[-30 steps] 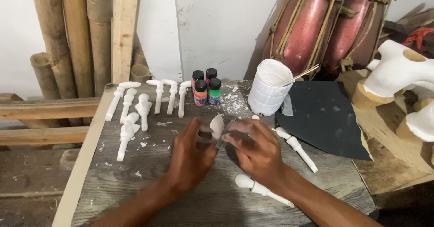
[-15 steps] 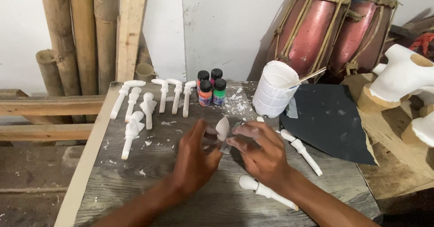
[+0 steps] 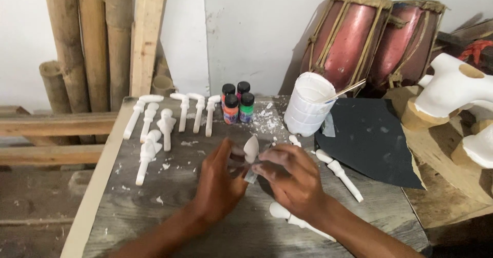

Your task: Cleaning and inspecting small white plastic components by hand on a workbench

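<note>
Two bare hands work together on a small white carved piece [image 3: 251, 149] above the middle of a grey wooden counter [image 3: 185, 222].

Seen from above, the left hand [image 3: 218, 186] and right hand [image 3: 287, 178] meet, fingertips pinching the pale, spoon-shaped piece between them; the right hand also seems to press a small scrap against it, though blur hides what it is. Behind, to the left, white carved pegs [image 3: 167, 127] lie in rows among white chips. Four small paint bottles [image 3: 236, 104] stand at the back, beside a white cup [image 3: 308, 106] holding a stick. Another white peg [image 3: 341, 173] lies right of the hands, near a black sheet [image 3: 372, 140]. Two red drums [image 3: 370, 44] stand behind.
</note>
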